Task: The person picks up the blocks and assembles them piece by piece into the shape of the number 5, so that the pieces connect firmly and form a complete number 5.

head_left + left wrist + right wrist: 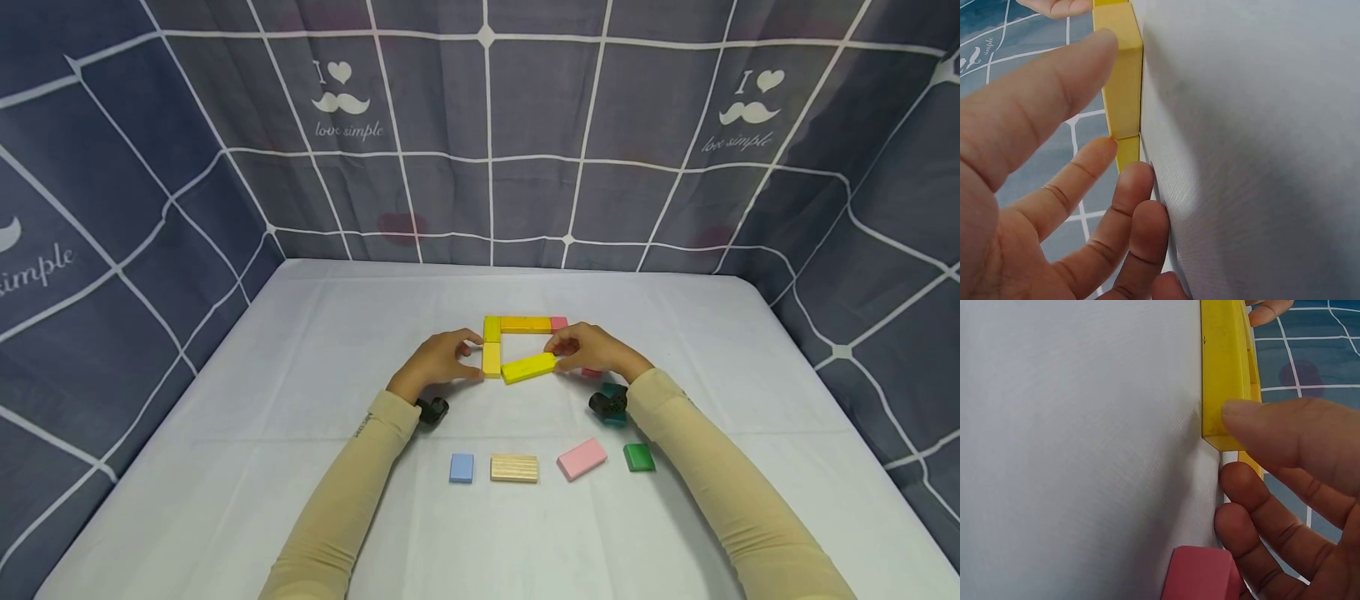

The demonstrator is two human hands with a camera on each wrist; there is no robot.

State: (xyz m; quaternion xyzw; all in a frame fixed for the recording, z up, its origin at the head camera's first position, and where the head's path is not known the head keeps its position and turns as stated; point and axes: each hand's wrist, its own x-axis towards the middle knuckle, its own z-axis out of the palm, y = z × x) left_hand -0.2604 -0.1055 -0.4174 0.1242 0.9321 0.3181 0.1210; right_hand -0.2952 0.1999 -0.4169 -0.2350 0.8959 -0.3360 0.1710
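My right hand pinches the right end of a bright yellow block, its thumb on the near side in the right wrist view. The block lies at a slant, its left end close to a light-yellow block. At that block's left side is my left hand, fingers spread, with thumb and index fingertips right at its surface in the left wrist view. Behind, a yellow-green block, an orange-yellow block and a pink block form a corner and a back row.
A red-pink block lies beside my right hand, and a teal piece sits under the right wrist camera. Nearer are a blue block, a ridged wooden block, a pink block and a green block on the white table.
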